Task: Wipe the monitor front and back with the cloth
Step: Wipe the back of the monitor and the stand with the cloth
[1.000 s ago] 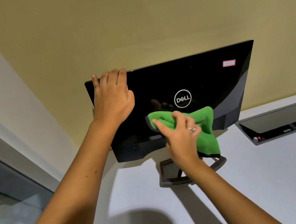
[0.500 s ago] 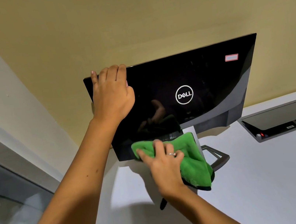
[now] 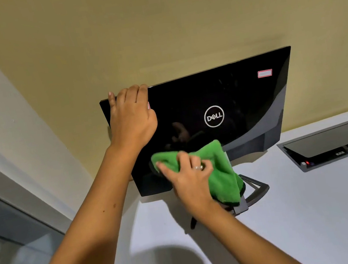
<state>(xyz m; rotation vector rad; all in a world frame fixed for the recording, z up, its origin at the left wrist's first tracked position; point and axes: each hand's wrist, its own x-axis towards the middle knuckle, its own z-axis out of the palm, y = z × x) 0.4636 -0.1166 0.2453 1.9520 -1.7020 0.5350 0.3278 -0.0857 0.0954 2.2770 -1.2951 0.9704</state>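
Two hands at work on a white desk (image 3: 297, 226). Right hand (image 3: 189, 179), nearest, clutches a green cloth (image 3: 220, 170) pressed to the lower back panel of the monitor (image 3: 231, 95). Left hand (image 3: 132, 118), at eleven o'clock from it, hooks its fingers over the monitor's top edge. Stand base (image 3: 257, 189) beneath. Desk cable box (image 3: 330, 143) at three o'clock. Yellow wall (image 3: 152, 32) behind.

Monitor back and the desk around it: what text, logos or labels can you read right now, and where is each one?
"DELL": round white logo in the middle of the monitor back.
Red-bordered sticker, monitor's upper right corner: print too blurred to read.
Sticker edge beside the left hand: mostly hidden, unreadable.
Small label in the desk cable box: too small to read.
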